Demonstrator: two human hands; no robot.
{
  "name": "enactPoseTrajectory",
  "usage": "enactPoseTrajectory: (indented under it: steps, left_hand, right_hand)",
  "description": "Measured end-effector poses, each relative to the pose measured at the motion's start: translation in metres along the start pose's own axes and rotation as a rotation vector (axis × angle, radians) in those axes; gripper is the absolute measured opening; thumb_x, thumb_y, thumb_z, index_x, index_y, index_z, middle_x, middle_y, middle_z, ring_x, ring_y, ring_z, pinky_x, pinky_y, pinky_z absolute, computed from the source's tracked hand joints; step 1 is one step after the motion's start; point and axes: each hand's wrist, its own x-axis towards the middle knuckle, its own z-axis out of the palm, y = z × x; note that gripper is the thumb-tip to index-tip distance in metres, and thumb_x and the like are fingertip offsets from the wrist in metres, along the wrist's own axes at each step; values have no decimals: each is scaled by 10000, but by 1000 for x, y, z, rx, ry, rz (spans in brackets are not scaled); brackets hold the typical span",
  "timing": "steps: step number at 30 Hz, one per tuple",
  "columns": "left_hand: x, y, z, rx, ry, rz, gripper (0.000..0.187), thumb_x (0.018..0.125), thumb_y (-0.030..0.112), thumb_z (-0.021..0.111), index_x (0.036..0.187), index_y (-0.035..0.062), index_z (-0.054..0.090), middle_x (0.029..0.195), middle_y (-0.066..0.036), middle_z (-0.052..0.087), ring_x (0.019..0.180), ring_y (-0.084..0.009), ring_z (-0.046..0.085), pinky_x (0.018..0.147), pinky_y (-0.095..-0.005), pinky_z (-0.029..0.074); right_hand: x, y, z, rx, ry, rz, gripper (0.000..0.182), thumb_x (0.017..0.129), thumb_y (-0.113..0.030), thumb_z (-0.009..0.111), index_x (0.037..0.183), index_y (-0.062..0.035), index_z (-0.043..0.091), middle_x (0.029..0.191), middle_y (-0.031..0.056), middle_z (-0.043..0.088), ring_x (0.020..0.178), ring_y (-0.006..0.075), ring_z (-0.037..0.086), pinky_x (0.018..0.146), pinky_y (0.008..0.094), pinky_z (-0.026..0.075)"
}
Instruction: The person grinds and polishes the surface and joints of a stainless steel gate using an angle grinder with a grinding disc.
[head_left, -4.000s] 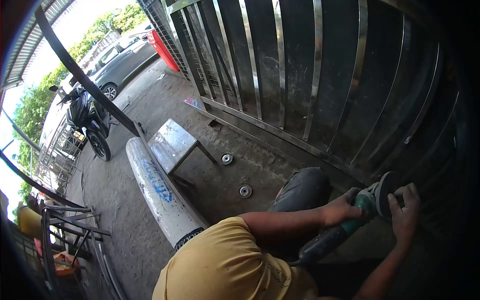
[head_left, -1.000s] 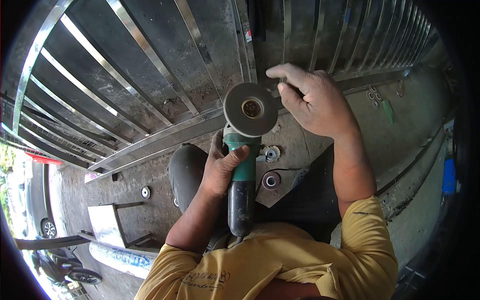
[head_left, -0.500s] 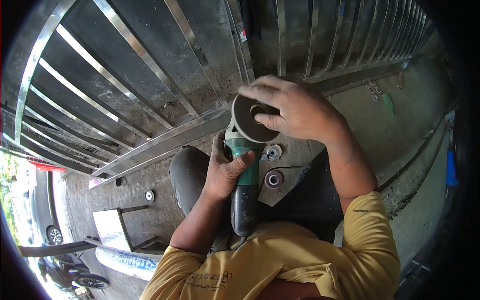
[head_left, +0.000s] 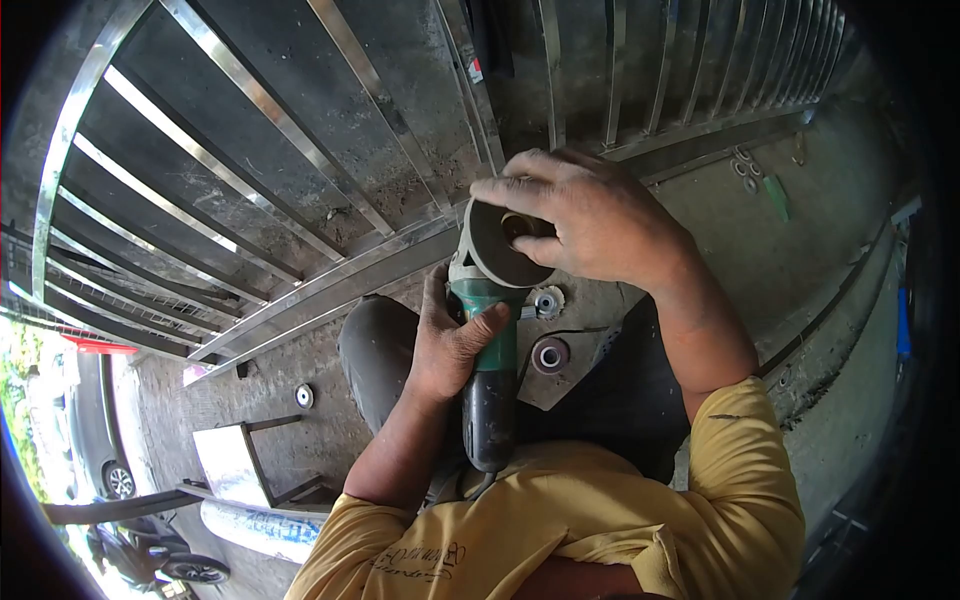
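While left hand [head_left: 450, 345] grips the grinder [head_left: 487, 340], right hand [head_left: 590, 220] fingers pinch its disc [head_left: 492, 250] — both closed.

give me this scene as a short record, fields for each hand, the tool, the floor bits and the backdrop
left hand: wrapped round the angle grinder body, green part
right hand: fingers on the grinder disc, over its centre
tool pose: disc end points away from the person
floor: two loose discs beside the grinder
backdrop: steel gate with slanted bars
left edge: small metal stool
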Motion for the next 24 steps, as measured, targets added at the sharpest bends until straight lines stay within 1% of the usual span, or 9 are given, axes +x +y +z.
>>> enactPoseTrajectory:
  steps: [5,7,10,13,14,17,18,21,24]
  left_hand:
    - [-1,6,1,-2,15,-10,907,793,274,848,1429,-66,299,1280,-175,563,1149,-228,562,1008,-351,450]
    - [-2,7,2,-40,33,5,899,793,270,847,1424,-68,303,1274,-173,565,1140,-225,567,999,-351,456]
    - [0,4,1,-40,6,9,913,792,270,846,1430,-77,293,1272,-176,565,1146,-229,564,999,-351,455]
    - [-1,3,3,28,14,12,929,790,273,848,1438,-81,285,1273,-179,564,1150,-236,563,1003,-353,454]
    - [-1,3,2,37,23,5,932,789,273,848,1438,-82,283,1274,-180,563,1153,-237,561,1005,-353,453]
    - [-1,-2,-1,34,32,-11,942,787,275,850,1441,-86,277,1277,-183,561,1163,-240,556,1011,-354,449]
    - [-2,-2,-2,16,27,-10,946,786,276,851,1442,-89,274,1277,-184,562,1167,-240,554,1013,-353,448]
    - [-2,4,2,-5,28,-5,967,787,282,850,1453,-94,257,1285,-189,558,1183,-243,549,1023,-353,443]
    - [-4,5,5,19,40,-15,982,796,292,846,1479,-70,240,1315,-196,543,1193,-250,548,1041,-377,439]
  right_hand:
    - [12,-1,-25,-234,-537,345,424,877,-304,696,1249,-105,649,1098,145,676,933,321,696,803,464,559]
    - [8,1,-26,-252,-417,346,413,861,-287,715,1238,-127,666,1092,125,674,905,317,700,791,460,566]
    - [-3,-1,-8,-52,80,42,405,839,-254,738,1232,-171,684,1080,101,664,910,310,700,803,443,574]
    - [-4,4,11,-62,166,-147,453,810,-214,759,1256,-217,676,1087,79,645,915,305,698,810,427,581]
    - [-2,1,9,-58,167,-119,382,836,-268,747,1195,-150,695,1015,108,684,885,318,704,808,442,573]
    - [6,-2,-12,-233,-347,304,348,864,-334,729,1100,-80,707,895,143,711,841,335,709,804,458,563]
    - [3,3,-16,-193,-360,291,384,889,-411,698,976,-37,716,763,166,704,793,352,709,795,469,553]
    - [-2,0,-23,-181,-121,233,394,882,-429,704,1015,-59,728,832,158,720,836,342,716,814,457,558]
    - [-4,-3,-11,-121,13,15,524,882,-403,723,1322,-139,617,1260,174,652,1056,305,691,912,419,559]
